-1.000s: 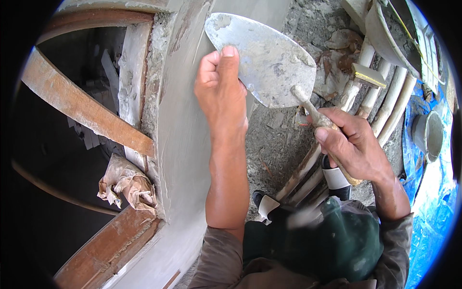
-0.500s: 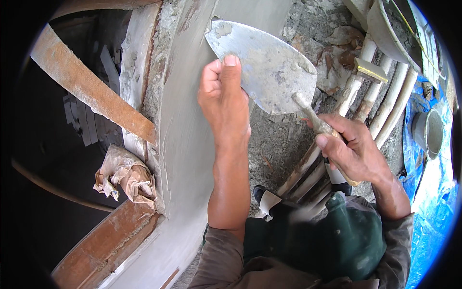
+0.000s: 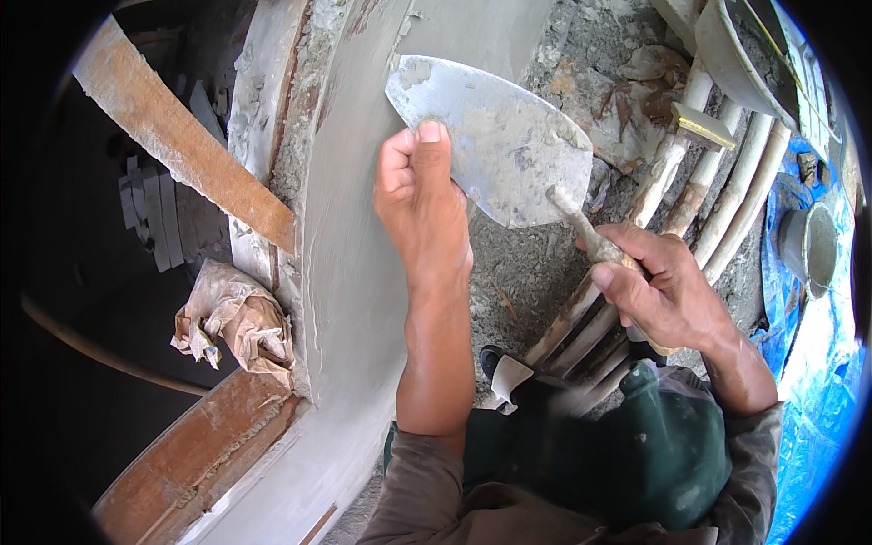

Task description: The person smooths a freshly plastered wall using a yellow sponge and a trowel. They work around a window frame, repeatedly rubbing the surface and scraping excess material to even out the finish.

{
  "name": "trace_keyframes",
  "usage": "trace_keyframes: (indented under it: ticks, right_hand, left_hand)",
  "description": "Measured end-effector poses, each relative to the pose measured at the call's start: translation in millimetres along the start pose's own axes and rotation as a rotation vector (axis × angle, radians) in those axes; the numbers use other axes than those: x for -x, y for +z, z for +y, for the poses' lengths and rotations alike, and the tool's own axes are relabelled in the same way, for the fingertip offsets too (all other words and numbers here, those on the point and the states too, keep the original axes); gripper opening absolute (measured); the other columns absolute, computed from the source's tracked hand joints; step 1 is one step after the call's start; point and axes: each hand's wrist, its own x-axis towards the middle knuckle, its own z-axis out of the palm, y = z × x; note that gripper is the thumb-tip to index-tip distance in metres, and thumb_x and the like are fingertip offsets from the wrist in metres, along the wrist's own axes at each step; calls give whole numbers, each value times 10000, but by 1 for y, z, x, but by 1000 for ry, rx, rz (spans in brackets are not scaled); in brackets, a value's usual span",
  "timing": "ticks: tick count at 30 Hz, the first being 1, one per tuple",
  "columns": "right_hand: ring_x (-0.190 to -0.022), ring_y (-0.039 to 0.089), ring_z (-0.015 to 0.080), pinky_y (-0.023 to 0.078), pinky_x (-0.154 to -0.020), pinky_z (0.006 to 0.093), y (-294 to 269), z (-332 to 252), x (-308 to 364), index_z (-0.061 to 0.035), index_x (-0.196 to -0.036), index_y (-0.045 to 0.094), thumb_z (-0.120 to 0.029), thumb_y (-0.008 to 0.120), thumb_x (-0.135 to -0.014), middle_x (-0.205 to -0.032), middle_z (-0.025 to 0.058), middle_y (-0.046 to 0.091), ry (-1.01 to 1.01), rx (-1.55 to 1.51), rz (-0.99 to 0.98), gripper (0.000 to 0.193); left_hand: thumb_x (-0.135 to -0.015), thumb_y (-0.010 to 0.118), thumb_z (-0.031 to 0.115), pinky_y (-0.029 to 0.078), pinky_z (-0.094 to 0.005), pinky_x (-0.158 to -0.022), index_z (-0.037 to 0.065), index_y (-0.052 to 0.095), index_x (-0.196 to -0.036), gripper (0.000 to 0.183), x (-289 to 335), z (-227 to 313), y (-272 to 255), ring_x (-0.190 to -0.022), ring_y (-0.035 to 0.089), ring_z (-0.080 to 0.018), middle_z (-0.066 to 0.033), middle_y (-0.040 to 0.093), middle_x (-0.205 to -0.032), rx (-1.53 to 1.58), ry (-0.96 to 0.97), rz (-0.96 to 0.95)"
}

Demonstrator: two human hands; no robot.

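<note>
A large trowel [image 3: 509, 136] with a broad, cement-smeared metal blade is held in front of me. Around its pale handle, the fingers of my right hand [image 3: 668, 286] are wrapped. My left hand [image 3: 422, 200] pinches the blade's near edge toward its tip, thumb on top and the fingers curled beneath, so the fingertips are partly hidden. Behind the blade and along my left forearm runs a strip of smooth, damp grey plaster [image 3: 354, 300], its surface lightly streaked.
Crumpled brown paper [image 3: 241, 318] rests by a wooden frame [image 3: 195, 445] at left, below a slanting board [image 3: 182, 136]. Right of me lie several pale poles [image 3: 740, 195], a yellow-edged block [image 3: 704, 127], a grey bucket [image 3: 808, 252] and blue sheeting [image 3: 790, 363].
The trowel's blade sits slightly lower in the picture, and my left thumb with it. Both hands keep the same grip.
</note>
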Motion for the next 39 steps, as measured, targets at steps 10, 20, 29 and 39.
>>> trace_keyframes:
  ticks: [10,20,29,39]
  right_hand:
    - [-537,539,105,431,-499,267,-1,5,9,47,-1169,589,-279,586,-947,-682,51,561,15,46,-73,394]
    - [-569,534,90,456,-520,263,-11,1,6,41,-1122,619,-331,593,-941,-720,39,576,120,-102,91,415]
    - [-599,530,85,464,-520,252,-18,-12,-15,27,-1001,639,-316,578,-948,-686,0,521,77,-130,133,352]
    - [-566,540,95,464,-507,262,-19,-12,-16,21,-1035,639,-322,584,-940,-682,13,545,99,-128,80,360]
  left_hand:
    - [-971,613,239,271,-186,-456,50,555,-891,213,16,0,-8,-547,363,0,45,512,-707,-24,-19,57]
    - [-969,614,268,336,-200,-463,43,577,-867,250,-13,1,23,-530,427,-27,21,519,-642,-137,12,-140]
    - [-952,629,246,327,-215,-466,37,584,-866,231,-33,10,39,-525,414,-35,26,520,-643,-93,24,-87]
    - [-951,631,240,309,-210,-473,37,588,-880,218,-32,11,28,-527,403,-37,24,528,-666,-98,-10,-74]
